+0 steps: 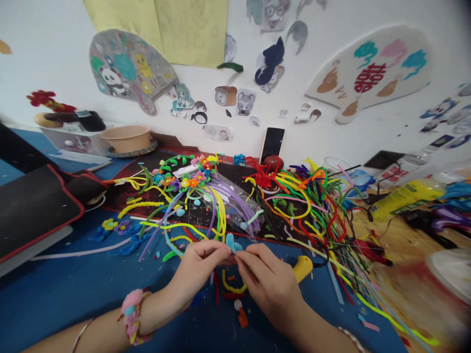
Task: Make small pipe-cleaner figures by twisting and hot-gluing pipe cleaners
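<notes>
A small piece of light blue pipe cleaner point(230, 241), bent into loops, sticks up between my two hands at the front of the table. My left hand point(200, 264) pinches it from the left with thumb and forefinger. From the other side, the fingertips of my right hand point(270, 282) close on the same piece, and its lower end is hidden by the fingers. Beneath the hands lies a curved yellow pipe cleaner point(235, 290). Beside my right hand is a yellow handle point(302, 268) with a black cord.
Behind my hands lie purple pipe cleaners point(235, 201) and small pipe-cleaner flowers point(193, 181). A tangled multicoloured pile point(316, 196) spreads to the right. A phone point(272, 144) leans on the wall. A yellow bottle point(406, 198) and a blurred tub point(437, 284) stand right; a black case point(40, 211) sits left.
</notes>
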{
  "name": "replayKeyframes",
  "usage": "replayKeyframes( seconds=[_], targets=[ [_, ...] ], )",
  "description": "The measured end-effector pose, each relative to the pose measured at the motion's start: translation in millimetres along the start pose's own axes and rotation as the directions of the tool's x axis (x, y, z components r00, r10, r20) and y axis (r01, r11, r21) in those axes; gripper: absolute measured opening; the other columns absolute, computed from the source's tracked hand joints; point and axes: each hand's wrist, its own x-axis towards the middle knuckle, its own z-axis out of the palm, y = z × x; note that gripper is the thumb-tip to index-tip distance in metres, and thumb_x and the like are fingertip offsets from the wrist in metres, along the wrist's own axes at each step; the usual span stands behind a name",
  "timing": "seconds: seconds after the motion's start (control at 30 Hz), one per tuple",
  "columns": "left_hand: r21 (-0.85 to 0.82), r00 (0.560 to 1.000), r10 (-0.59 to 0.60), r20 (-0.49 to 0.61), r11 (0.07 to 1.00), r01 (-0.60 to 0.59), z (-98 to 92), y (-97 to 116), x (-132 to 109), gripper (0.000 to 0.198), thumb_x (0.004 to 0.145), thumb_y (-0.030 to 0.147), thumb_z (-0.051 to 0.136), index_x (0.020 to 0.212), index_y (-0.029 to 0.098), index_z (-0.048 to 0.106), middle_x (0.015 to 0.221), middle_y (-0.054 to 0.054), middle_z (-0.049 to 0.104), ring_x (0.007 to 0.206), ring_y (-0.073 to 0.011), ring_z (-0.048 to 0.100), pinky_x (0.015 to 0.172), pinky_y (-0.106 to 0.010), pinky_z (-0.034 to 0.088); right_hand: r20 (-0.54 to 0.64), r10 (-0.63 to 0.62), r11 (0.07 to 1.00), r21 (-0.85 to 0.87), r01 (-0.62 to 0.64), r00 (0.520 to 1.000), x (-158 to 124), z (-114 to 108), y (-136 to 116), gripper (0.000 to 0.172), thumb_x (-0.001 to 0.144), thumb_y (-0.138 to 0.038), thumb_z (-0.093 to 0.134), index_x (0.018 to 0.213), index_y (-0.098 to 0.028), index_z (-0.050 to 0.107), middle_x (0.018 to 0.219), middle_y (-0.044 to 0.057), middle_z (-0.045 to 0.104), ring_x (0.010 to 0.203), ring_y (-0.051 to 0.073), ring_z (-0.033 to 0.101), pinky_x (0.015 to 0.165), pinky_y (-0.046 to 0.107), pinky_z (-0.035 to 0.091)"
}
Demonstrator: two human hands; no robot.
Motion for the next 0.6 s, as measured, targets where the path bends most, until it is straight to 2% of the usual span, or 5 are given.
replayKeyframes(
  seconds=[0.1, 0.2, 0.33, 0.47, 0.6],
  targets=[
    [-0.068, 1.0, -0.024, 0.008, 0.997, 0.025, 1.1, -1.8, -2.0, 0.014, 0.074, 0.027, 0.069, 0.069, 0.014, 0.071, 0.068, -0.002, 0.07, 0.07, -0.0162, 0.065, 0.074, -0.029, 0.053, -0.007, 0.015, 1.0, 0.012, -0.015, 1.0, -0.6, -0.1, -0.8, 0.019, 0.093, -0.017, 0.045, 0.093, -0.016, 0.064, 0.084, 0.007, 0.062, 0.069, 0.015, 0.06, 0.056, 0.025, 0.048],
    [-0.126, 0.997, -0.029, 0.075, 0.991, 0.039, 1.6, -5.0, -4.6, 0.016, 0.078, 0.029, 0.067, 0.072, 0.014, 0.071, 0.073, -0.002, 0.068, 0.075, -0.0158, 0.062, 0.079, -0.03, 0.05, -0.046, 0.017, 0.999, 0.044, -0.015, 0.999, -1.3, -0.6, -0.7, 0.019, 0.092, -0.016, 0.045, 0.095, -0.015, 0.064, 0.085, 0.008, 0.063, 0.07, 0.014, 0.061, 0.059, 0.025, 0.05],
    [-0.234, 0.988, -0.054, 0.142, 0.968, 0.087, 2.8, -11.0, -7.9, 0.016, 0.081, 0.026, 0.064, 0.07, 0.015, 0.069, 0.073, 0.0, 0.064, 0.075, -0.0119, 0.058, 0.076, -0.023, 0.047, -0.108, 0.01, 0.998, 0.067, -0.003, 0.994, -1.8, -1.4, -1.0, 0.016, 0.091, -0.015, 0.05, 0.098, -0.014, 0.064, 0.084, 0.008, 0.064, 0.073, 0.015, 0.062, 0.061, 0.024, 0.052],
    [-0.376, 0.966, -0.053, 0.252, 0.915, 0.148, 6.3, -13.3, -10.3, 0.012, 0.082, 0.026, 0.064, 0.076, 0.017, 0.07, 0.079, -0.001, 0.065, 0.081, -0.0124, 0.057, 0.08, -0.024, 0.046, -0.189, -0.083, 0.996, -0.034, 0.078, 0.978, -1.7, -1.7, -1.4, 0.017, 0.088, -0.013, 0.054, 0.102, -0.012, 0.063, 0.086, 0.009, 0.067, 0.078, 0.016, 0.064, 0.066, 0.025, 0.054],
    [-0.378, 0.944, -0.045, 0.326, 0.909, 0.174, 8.2, -10.2, -12.6, 0.013, 0.082, 0.024, 0.063, 0.078, 0.015, 0.071, 0.084, -0.003, 0.065, 0.081, -0.0132, 0.057, 0.079, -0.026, 0.046, -0.3, -0.196, 0.978, -0.134, 0.163, 0.934, -0.8, -3.0, -1.0, 0.017, 0.082, -0.01, 0.062, 0.099, -0.01, 0.065, 0.083, 0.009, 0.069, 0.073, 0.017, 0.065, 0.064, 0.026, 0.054]
  ],
)
